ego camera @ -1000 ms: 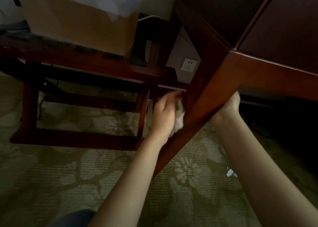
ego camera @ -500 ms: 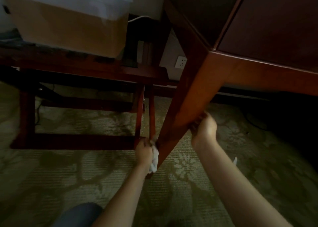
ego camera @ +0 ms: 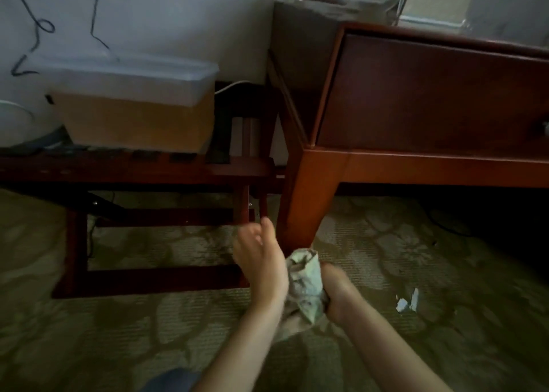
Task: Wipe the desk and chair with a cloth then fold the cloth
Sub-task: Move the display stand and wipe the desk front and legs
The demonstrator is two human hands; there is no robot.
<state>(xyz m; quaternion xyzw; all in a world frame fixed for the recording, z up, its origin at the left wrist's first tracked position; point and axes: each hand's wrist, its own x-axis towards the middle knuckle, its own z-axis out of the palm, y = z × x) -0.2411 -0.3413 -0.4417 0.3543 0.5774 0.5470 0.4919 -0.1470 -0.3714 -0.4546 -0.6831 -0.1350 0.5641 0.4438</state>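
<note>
The crumpled pale cloth (ego camera: 306, 284) is bunched between my two hands, low over the carpet at the foot of the reddish wooden desk leg (ego camera: 309, 201). My right hand (ego camera: 338, 293) grips the cloth from the right, fingers curled round it. My left hand (ego camera: 261, 261) lies against the cloth's left side with its fingers loose and lifted, blurred by motion. The desk's dark drawer front (ego camera: 430, 94) fills the upper right. No chair is in view.
A low wooden rack (ego camera: 148, 168) stands left of the desk and carries a cardboard box (ego camera: 136, 121) with a clear lid. Dark cables hang on the wall (ego camera: 178, 14). A small paper scrap (ego camera: 408, 301) lies on the patterned carpet (ego camera: 118, 338).
Both hands came down off the desk leg and met below it. The cloth, held in my left hand before, is now gripped by my right hand. The view tilted upward.
</note>
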